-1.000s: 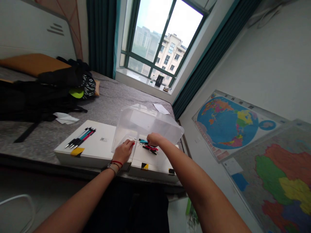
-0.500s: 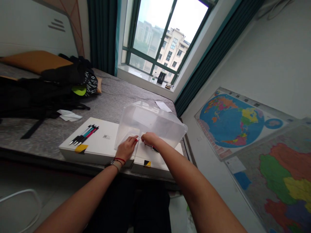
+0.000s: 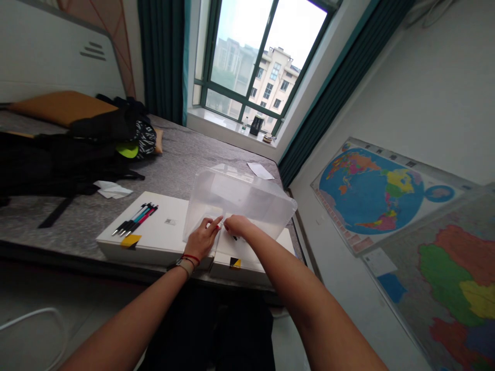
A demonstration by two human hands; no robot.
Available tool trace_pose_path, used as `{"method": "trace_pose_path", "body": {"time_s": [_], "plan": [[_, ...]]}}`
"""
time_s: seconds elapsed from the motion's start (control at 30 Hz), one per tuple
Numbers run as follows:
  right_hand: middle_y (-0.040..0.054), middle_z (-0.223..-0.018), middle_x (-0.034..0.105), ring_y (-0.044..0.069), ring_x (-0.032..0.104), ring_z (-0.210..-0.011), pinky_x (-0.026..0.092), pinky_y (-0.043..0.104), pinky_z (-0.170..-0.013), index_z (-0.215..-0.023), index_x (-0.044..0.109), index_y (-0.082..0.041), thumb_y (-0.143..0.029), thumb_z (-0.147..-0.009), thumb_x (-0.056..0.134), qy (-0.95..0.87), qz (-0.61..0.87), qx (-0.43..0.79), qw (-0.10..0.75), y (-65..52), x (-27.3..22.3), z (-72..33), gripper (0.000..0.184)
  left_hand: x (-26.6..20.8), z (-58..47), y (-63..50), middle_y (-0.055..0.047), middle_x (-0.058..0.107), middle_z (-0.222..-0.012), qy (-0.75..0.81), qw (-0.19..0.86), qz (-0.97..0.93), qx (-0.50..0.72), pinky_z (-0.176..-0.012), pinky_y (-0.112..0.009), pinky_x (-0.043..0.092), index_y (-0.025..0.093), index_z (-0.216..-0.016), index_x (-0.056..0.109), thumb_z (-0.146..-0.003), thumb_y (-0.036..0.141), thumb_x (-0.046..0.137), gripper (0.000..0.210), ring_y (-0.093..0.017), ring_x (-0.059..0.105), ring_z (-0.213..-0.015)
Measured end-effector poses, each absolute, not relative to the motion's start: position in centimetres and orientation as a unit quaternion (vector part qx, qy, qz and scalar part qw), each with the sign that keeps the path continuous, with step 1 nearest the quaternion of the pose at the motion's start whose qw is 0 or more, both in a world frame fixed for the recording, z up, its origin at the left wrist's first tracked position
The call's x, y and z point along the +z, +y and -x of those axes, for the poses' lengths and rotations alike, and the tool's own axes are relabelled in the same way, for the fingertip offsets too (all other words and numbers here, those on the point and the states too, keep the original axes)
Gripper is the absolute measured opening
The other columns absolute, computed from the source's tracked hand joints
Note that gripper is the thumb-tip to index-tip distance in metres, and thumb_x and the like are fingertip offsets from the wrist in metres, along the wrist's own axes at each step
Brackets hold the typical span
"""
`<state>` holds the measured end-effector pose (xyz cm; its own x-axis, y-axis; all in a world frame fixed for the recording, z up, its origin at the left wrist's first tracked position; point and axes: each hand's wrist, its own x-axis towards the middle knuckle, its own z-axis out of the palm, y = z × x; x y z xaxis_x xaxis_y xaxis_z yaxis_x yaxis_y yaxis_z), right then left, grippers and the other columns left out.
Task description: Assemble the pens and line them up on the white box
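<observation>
Take the clear plastic bin (image 3: 247,198) as your landmark: it rests tilted across the white boxes, its near side toward you. Your left hand (image 3: 201,241) is at the bin's near left part, index finger stretched forward and the thumb close by, the gap narrow. A small red spot (image 3: 217,228) shows at those fingertips, too small to name, so you cannot tell whether that hand grips something. Your right hand (image 3: 236,225) is just beside it, in front of the bin's middle, fingers curled in; what they close on is hidden, so you cannot tell. A short dark tip (image 3: 235,238) shows under that hand.

To the bin's left, several pens (image 3: 135,220) lie side by side on the left white box (image 3: 164,242), well apart from your hands; black, blue and red show among them. In front of the bin you see the right white box (image 3: 242,273), with yellow-and-black tape (image 3: 234,263) at its near edge. Beyond the bin, near its far side, lies a white sheet (image 3: 260,170); farther left of it is crumpled paper (image 3: 113,189).
</observation>
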<state>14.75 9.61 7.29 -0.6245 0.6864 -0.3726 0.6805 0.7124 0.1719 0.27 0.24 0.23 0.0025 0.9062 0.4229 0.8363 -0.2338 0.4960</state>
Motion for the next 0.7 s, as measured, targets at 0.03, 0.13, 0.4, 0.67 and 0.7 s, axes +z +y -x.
{"method": "trace_pose_path", "body": {"time_s": [0.03,0.13,0.4,0.67,0.7], "plan": [[0.0191,-0.108,0.071,0.028,0.070,-0.095,0.055,0.035,-0.079,-0.103,0.072,-0.013,-0.019,-0.088,0.057,0.901,-0.379,0.008,0.209,9.6,7.2,-14.8,0.022,0.2,-0.3,0.3,-0.006,0.057,-0.119,0.617,0.051,-0.705,0.345,-0.068,-0.024,0.046,0.034,-0.144,0.045,-0.101,0.039,0.034,0.044,-0.016,0.061,-0.088],[0.0192,-0.108,0.071,0.028,0.070,-0.096,0.055,0.034,-0.079,-0.106,0.071,-0.012,-0.018,-0.087,0.058,0.897,-0.385,0.004,0.215,9.6,6.8,-14.8,0.024,0.0,-0.2,0.4,-0.006,0.056,-0.121,0.613,0.055,-0.705,0.353,-0.069,-0.024,0.047,0.035,-0.145,0.044,-0.101,0.037,0.035,0.045,-0.016,0.061,-0.089],[0.0205,-0.105,0.071,0.029,0.069,-0.098,0.054,0.034,-0.078,-0.107,0.070,-0.010,-0.022,-0.084,0.059,0.898,-0.397,-0.015,0.189,9.3,7.1,-15.0,0.028,-0.5,-0.1,0.5,-0.004,0.056,-0.119,0.597,0.052,-0.710,0.368,-0.072,-0.025,0.048,0.037,-0.146,0.042,-0.101,0.039,0.034,0.045,-0.015,0.061,-0.085],[0.0089,-0.092,0.074,0.019,0.070,-0.087,0.052,0.027,-0.076,-0.091,0.066,-0.016,-0.024,-0.084,0.059,0.826,-0.511,-0.219,-0.093,8.0,7.9,-17.0,0.013,-0.5,-0.4,0.6,-0.006,0.057,-0.121,0.611,0.035,-0.707,0.353,-0.071,-0.025,0.047,0.035,-0.143,0.046,-0.102,0.039,0.034,0.043,-0.017,0.062,-0.091],[0.0078,-0.090,0.073,0.018,0.070,-0.083,0.054,0.026,-0.073,-0.092,0.065,-0.016,-0.025,-0.085,0.058,0.791,-0.523,-0.281,-0.148,7.5,7.4,-17.0,0.013,-0.5,-0.4,0.6,-0.006,0.057,-0.120,0.613,0.033,-0.708,0.350,-0.071,-0.025,0.047,0.035,-0.143,0.047,-0.101,0.038,0.035,0.043,-0.017,0.062,-0.092]]}}
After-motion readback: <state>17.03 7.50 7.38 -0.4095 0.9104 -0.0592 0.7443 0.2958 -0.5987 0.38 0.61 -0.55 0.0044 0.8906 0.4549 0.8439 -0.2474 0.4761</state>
